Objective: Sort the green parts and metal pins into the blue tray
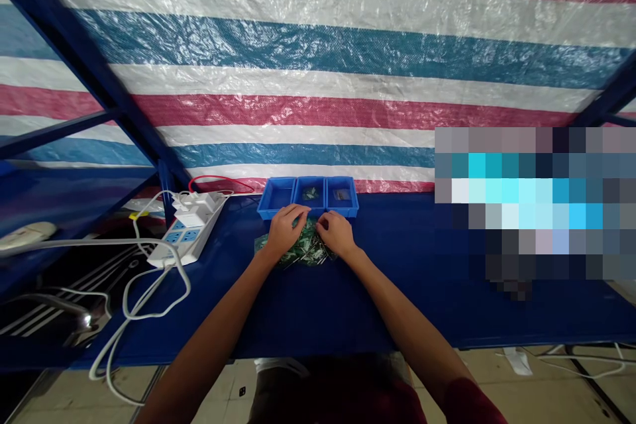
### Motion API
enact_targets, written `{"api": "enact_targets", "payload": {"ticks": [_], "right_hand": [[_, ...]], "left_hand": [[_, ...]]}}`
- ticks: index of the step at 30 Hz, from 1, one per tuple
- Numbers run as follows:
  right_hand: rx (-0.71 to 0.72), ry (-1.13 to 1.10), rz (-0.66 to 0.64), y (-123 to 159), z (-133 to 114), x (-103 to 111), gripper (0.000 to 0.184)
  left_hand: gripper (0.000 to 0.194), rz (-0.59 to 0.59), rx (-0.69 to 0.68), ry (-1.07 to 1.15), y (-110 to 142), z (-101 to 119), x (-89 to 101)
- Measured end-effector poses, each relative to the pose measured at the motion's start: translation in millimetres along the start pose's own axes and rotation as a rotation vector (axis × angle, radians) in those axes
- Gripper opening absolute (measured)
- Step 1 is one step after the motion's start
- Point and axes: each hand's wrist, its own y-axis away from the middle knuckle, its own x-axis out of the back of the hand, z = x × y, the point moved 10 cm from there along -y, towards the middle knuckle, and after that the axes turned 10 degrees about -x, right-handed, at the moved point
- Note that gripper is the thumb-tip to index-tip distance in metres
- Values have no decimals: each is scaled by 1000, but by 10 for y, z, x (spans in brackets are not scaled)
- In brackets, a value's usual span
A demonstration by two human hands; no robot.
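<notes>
A pile of small green and silvery pieces (308,252), too small to name, lies on the blue table in front of me. At its left side is my left hand (284,230), thumb and fingertips pinched together over the pile's far edge. My right hand (338,232) rests at the right side, its fingers curled inward. Whatever either hand pinches is too small to see. Just beyond both hands stands a row of blue bins (267,214). Several small greenish pieces (311,193) lie in the middle bin, and something small and flat (342,195) is in the right one.
On the left, a white power strip (186,238) carries plugged-in adapters (193,209), with white cables (179,278) looping over the table's edge. A striped plastic sheet (298,79) hangs behind the blue table (318,318). The area at right is pixelated.
</notes>
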Motion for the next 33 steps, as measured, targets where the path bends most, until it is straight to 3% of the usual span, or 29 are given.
{"api": "enact_targets", "payload": {"ticks": [8,15,25,33], "right_hand": [[43,-510,76,-96,-56,356,13],[-35,-903,-36,-76,89,184,18],[-42,-1102,-31,31,145,180,27],[-54,-1185,-87,45,133,116,30]], "left_hand": [[24,107,65,85,-191,-69,257],[27,96,113,87,-55,-178,133],[28,-40,5,159,70,8,-65],[25,2,-5,156,119,4,-67]]}}
